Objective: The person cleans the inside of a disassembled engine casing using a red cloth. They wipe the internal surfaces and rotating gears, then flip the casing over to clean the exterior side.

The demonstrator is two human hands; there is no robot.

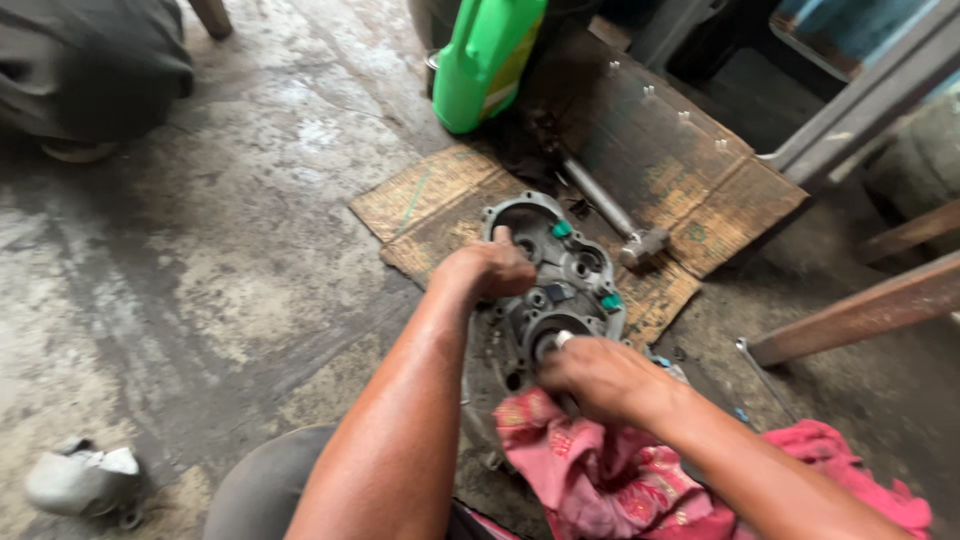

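Note:
A grey metal engine casing [570, 275] with round bores and two small green caps lies on a greasy sheet of cardboard [690, 190] on the floor. My left hand [492, 270] grips the casing's left edge. My right hand [597, 377] is closed on a small metal tool or part at the casing's lower bore; what exactly it holds is hidden by the fingers. A pink-red rag [610, 480] lies over my lap under the right forearm.
A steel hammer [612, 212] rests on the cardboard behind the casing. A green plastic jug [486, 60] stands at the back. A wrench [760, 372] lies on the stained concrete right, near rusty metal bars [860, 310]. A crumpled grey rag [82, 480] sits lower left.

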